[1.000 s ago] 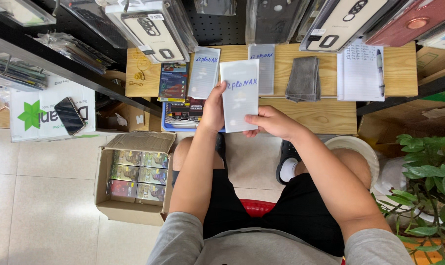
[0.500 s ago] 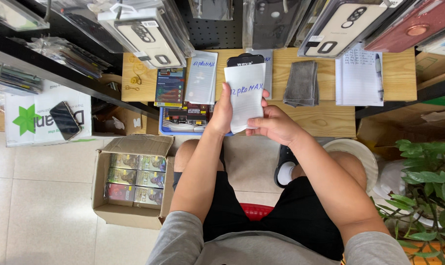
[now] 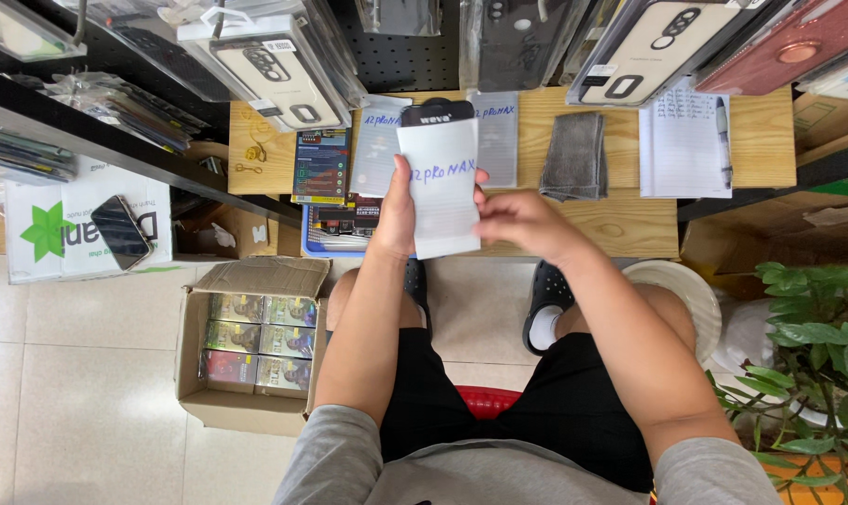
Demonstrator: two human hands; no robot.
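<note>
Since the earlier frame we have lifted the white packet (image 3: 440, 187) a little higher and turned it more upright, so that a dark tab at its top edge now shows above our fingers. Our left hand (image 3: 398, 210) has slid along its left edge, and our right hand (image 3: 517, 218) has come off the face of the packet to its right edge.

Our left hand grips the packet, thumb across the front and fingers behind. Our right hand is loosely curled with its fingertips touching the packet's right edge; we cannot tell whether it pinches anything.

We hold the packet above the near edge of the wooden worktop (image 3: 620, 224), in front of two similar flat packets (image 3: 379, 145) lying there. Its long axis runs away from us, dark tab at the far end, handwritten face towards us, tilted slightly to the right.

On the floor to our left stands an open cardboard box (image 3: 255, 281), filled with small colourful boxes (image 3: 260, 341) packed in rows. A blue tray (image 3: 335, 245) at the worktop's left edge holds printed cards. Farther right on the worktop lie a grey cloth (image 3: 575, 154) and a lined notepad (image 3: 686, 140).
</note>
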